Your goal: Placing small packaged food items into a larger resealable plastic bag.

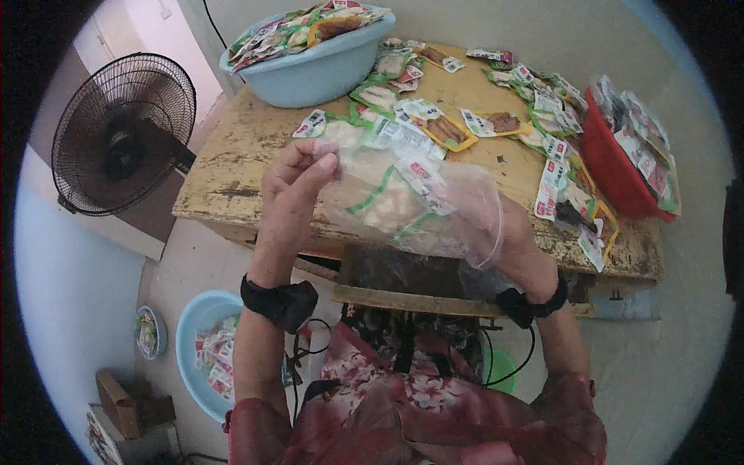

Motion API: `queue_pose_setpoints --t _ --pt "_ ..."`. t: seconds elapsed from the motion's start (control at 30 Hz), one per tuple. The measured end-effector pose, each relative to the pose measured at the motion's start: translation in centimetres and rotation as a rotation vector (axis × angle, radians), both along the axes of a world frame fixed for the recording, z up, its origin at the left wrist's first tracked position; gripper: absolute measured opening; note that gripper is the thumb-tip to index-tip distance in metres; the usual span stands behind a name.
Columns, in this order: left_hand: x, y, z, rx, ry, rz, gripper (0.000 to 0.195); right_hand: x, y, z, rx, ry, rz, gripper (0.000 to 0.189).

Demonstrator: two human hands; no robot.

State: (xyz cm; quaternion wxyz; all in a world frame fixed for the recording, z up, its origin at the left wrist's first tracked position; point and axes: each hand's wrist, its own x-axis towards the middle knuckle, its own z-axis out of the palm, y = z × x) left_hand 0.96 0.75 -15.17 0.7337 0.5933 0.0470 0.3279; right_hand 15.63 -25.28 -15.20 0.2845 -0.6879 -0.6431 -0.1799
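Observation:
My left hand (pixel 299 180) pinches the edge of a clear plastic bag (pixel 476 244) between thumb and fingers, above the front of a worn wooden table (pixel 232 174). My right hand (pixel 479 203) reaches inside through the bag's mouth and shows blurred through the film. Its fingers are on a green-edged food packet (pixel 383 203) with pale contents and a printed white top. Just beyond the bag lie more packets, among them a yellow-edged packet (pixel 447 131) with brown contents. Black bands circle both wrists.
A light-blue basin (pixel 314 72) heaped with packets stands at the back left, a red basin (pixel 610 165) with packets at the right. Loose packets (pixel 549 116) line the table's right side. A fan (pixel 125 133) stands left; another blue basin (pixel 189 331) sits on the floor. An open drawer (pixel 407 299) juts towards me.

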Motion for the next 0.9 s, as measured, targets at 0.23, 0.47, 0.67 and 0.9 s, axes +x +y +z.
queue_pose_setpoints --t 0.23,0.47,0.67,0.9 --pt "0.6 1.4 0.8 -0.02 0.019 -0.029 0.016 -0.5 0.1 0.0 -0.114 0.22 0.085 0.045" --pt "2.4 2.3 -1.7 0.312 0.273 0.14 0.026 -0.1 0.9 -0.6 -0.261 -0.025 0.051 0.027" --pt "-0.3 1.5 -1.4 0.34 0.313 0.255 0.045 -0.3 0.8 -0.7 -0.276 -0.119 0.006 0.026" --pt "-3.0 0.4 -1.3 0.236 0.462 0.2 0.055 -2.4 2.1 -0.6 -0.452 -0.243 -0.101 0.037"
